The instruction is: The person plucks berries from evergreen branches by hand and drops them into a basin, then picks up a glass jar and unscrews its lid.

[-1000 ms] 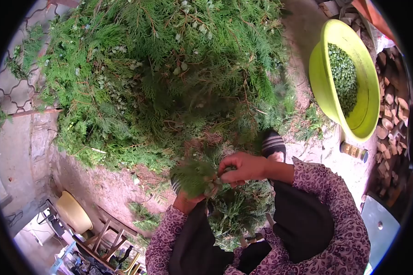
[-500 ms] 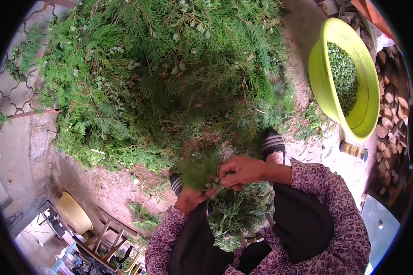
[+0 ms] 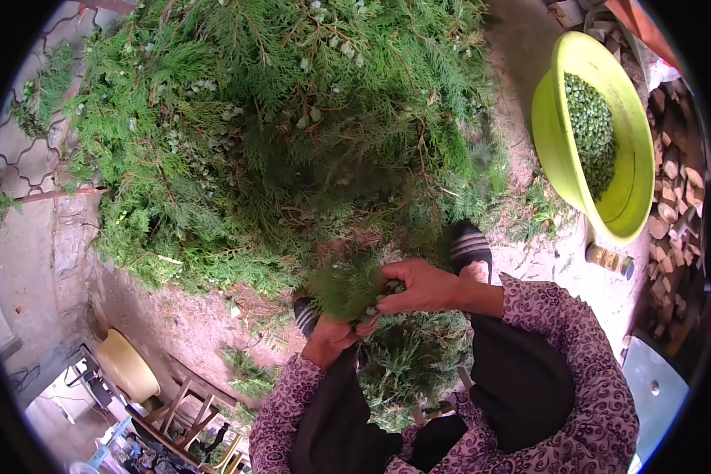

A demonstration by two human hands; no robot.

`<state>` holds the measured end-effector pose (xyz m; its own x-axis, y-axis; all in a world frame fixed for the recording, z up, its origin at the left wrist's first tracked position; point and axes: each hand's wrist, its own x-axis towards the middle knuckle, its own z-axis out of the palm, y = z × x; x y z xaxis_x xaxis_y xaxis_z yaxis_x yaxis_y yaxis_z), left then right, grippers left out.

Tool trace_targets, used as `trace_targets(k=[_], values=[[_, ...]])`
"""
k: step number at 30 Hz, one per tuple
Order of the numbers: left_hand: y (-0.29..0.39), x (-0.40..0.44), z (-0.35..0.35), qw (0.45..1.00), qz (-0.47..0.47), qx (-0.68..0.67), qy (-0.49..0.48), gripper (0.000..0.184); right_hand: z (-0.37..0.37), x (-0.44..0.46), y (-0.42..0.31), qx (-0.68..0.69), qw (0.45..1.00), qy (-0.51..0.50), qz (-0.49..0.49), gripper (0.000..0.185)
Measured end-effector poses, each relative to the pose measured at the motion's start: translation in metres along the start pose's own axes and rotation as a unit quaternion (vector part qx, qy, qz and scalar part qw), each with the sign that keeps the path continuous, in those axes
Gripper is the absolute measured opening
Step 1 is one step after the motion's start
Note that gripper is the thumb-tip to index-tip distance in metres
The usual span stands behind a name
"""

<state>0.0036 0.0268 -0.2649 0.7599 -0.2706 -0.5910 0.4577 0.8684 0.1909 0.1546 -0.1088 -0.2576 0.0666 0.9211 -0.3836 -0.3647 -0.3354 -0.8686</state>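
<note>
My left hand [image 3: 332, 340] is closed around a leafy conifer sprig [image 3: 344, 292], which sticks up and forward from the fingers. Small pale green cones [image 3: 369, 314] show at the sprig's right side, by the fingertips. Against that side is my right hand [image 3: 423, 288], its thumb and forefinger curved around a few greenish cones; its other fingers are partly hidden. Between my knees lies a heap of cut sprigs [image 3: 411, 359]. In front of my feet rises a large pile of conifer branches [image 3: 292, 142], some bearing cones.
At the right, a yellow-green basin [image 3: 541, 130] holds many green cones. Close to it a jar [image 3: 608, 261] lies on the ground, with stacked firewood [image 3: 671, 213] beyond. A yellow tub [image 3: 126, 367] and a wooden frame [image 3: 186, 411] stand at lower left.
My right hand has shifted slightly up, and its thumb and forefinger have spread around the cones. The sprig in my left hand has tipped a little to the right.
</note>
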Motion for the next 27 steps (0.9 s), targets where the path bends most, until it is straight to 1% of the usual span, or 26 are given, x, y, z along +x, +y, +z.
trace_targets(k=[4, 5, 6, 7, 9, 10, 12, 13, 15, 16, 18, 19, 21, 22, 24, 25, 27], values=[[0.002, 0.000, 0.011, 1.000, 0.005, 0.008, 0.017, 0.024, 0.000, -0.001, 0.001, -0.028, 1.000, 0.001, -0.010, 0.027], [0.002, 0.000, 0.019, 0.997, 0.005, 0.013, 0.072, 0.024, 0.000, -0.002, -0.004, 0.059, 0.997, -0.017, 0.056, 0.026], [0.003, 0.000, 0.024, 0.992, 0.005, 0.017, 0.127, 0.024, 0.000, -0.003, -0.007, 0.146, 0.981, -0.035, 0.122, 0.024], [0.003, 0.000, 0.020, 0.992, 0.005, 0.017, 0.127, 0.024, -0.002, -0.003, -0.003, 0.146, 0.981, -0.035, 0.121, 0.024], [0.000, 0.001, 0.006, 0.999, -0.022, -0.039, -0.019, 0.025, -0.007, -0.004, 0.005, 0.316, 0.928, -0.128, 0.151, 0.020], [0.000, 0.001, 0.003, 0.999, -0.022, -0.039, -0.019, 0.025, -0.010, -0.006, 0.004, 0.316, 0.928, -0.128, 0.152, 0.020], [-0.001, 0.002, -0.001, 1.000, 0.016, -0.003, -0.004, 0.026, -0.014, -0.011, -0.003, 0.342, 0.921, -0.134, 0.131, 0.022], [0.000, 0.002, -0.003, 1.000, 0.017, -0.003, -0.004, 0.026, -0.014, -0.012, -0.008, 0.342, 0.921, -0.135, 0.131, 0.022], [0.000, 0.002, -0.005, 0.999, 0.033, 0.013, 0.041, 0.024, -0.012, -0.014, -0.014, 0.258, 0.956, -0.081, 0.116, 0.024], [-0.002, 0.003, -0.008, 0.999, 0.034, 0.012, 0.041, 0.024, -0.010, -0.013, -0.011, 0.258, 0.956, -0.081, 0.116, 0.024], [-0.005, 0.003, -0.012, 0.994, 0.083, 0.055, 0.054, 0.019, -0.004, -0.010, -0.006, 0.186, 0.969, -0.045, 0.155, 0.027], [-0.007, 0.004, -0.009, 0.994, 0.083, 0.055, 0.054, 0.019, -0.003, -0.008, -0.006, 0.186, 0.969, -0.045, 0.155, 0.027], [-0.011, 0.005, -0.002, 0.980, 0.113, 0.036, 0.159, 0.014, 0.000, -0.006, -0.011, 0.151, 0.976, -0.029, 0.153, 0.029], [-0.012, 0.005, -0.003, 0.980, 0.113, 0.036, 0.159, 0.014, 0.001, -0.004, -0.011, 0.151, 0.976, -0.029, 0.154, 0.029], [-0.016, 0.006, -0.008, 0.963, 0.169, 0.127, 0.169, 0.013, 0.002, -0.002, -0.010, 0.085, 0.986, 0.001, 0.144, 0.026], [-0.019, 0.007, -0.013, 0.963, 0.169, 0.127, 0.169, 0.013, 0.002, -0.003, -0.008, 0.085, 0.986, 0.001, 0.144, 0.026], [-0.021, 0.008, -0.018, 0.948, 0.255, 0.158, 0.103, 0.015, 0.003, -0.004, -0.005, 0.181, 0.972, 0.017, 0.147, 0.025]])
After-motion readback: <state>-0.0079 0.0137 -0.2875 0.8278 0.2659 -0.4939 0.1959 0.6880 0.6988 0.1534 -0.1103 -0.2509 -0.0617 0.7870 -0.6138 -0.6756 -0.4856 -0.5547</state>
